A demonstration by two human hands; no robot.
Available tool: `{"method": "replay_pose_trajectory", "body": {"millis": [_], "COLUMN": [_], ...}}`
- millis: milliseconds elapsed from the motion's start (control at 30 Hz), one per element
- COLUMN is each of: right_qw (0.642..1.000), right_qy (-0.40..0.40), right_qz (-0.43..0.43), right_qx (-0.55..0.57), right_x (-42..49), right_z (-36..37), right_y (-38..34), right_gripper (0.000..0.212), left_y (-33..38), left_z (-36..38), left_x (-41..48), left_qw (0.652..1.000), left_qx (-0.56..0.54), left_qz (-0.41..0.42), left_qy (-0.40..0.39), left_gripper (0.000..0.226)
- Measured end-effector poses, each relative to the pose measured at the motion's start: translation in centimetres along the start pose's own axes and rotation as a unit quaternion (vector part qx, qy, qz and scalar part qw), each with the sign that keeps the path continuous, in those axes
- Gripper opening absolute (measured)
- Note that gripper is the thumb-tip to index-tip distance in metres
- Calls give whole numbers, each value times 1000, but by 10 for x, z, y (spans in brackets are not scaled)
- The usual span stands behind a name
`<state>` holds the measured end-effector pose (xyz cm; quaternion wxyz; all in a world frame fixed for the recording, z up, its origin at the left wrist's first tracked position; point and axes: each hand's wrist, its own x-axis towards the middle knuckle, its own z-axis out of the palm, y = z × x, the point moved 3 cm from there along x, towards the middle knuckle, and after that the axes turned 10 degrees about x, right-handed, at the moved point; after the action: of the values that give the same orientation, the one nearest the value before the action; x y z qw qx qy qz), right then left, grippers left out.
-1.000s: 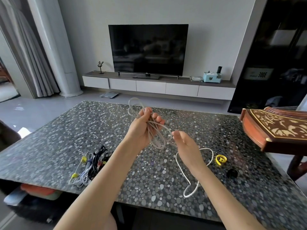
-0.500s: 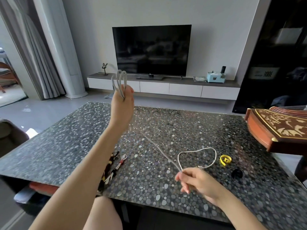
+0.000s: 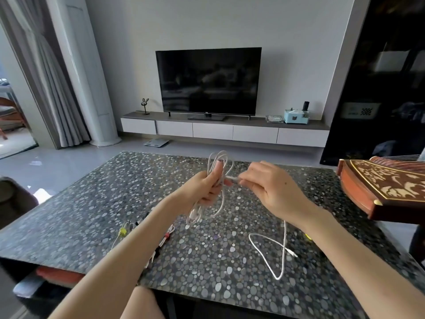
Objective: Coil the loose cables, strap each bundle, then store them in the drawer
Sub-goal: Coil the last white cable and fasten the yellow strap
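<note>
Above table [image 3: 96, 215], left hand [image 3: 207, 187] grips white cable [image 3: 269, 245]; right hand [image 3: 266, 187] pinches it.

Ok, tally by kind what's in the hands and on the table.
Hands: 2 (left hand, right hand)
white cable, held by both: 1
pile of other cables: 1, strands uncountable
yellow strap, mostly hidden: 1
Total: 5
</note>
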<state>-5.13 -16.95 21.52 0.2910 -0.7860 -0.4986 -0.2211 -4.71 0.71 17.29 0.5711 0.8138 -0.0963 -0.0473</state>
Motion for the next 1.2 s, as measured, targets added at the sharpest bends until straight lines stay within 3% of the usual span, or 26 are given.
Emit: {"method": "replay_pose_trajectory", "body": {"millis": [67,167,300,400,500,733,933,1067,1133,1200], "right_qw": [998,993,978,968,939,903,927,928,913,872], "right_qy": [29,85,139,150,153,167,173,173,173,131], "right_qz": [14,51,117,164,227,288,256,258,266,298], "right_qx": [46,65,99,118,207,272,211,204,254,366], "right_x": [12,23,29,28,22,20,31,31,29,18], "right_z": [-9,-21,-21,-10,4,16,8,8,10,17], "right_y": [1,7,11,11,11,14,20,27,30,34], "right_gripper": [13,19,17,20,25,23,25,26,22,26], "left_y": [2,6,7,6,4,7,12,15,17,22], "left_z": [4,7,16,24,31,43,49,52,52,47], "left_x": [0,-3,0,5,7,9,8,9,9,6], "left_qw": [1000,998,995,996,987,982,978,970,966,959], "left_qx": [-2,55,86,-2,-125,-149,-197,-238,-253,-274], "left_qz": [13,34,25,29,3,18,15,41,49,52], "left_qy": [-14,-14,52,81,100,110,72,18,18,50], "left_gripper": [65,49,49,48,48,49,37,44,37,31]}}
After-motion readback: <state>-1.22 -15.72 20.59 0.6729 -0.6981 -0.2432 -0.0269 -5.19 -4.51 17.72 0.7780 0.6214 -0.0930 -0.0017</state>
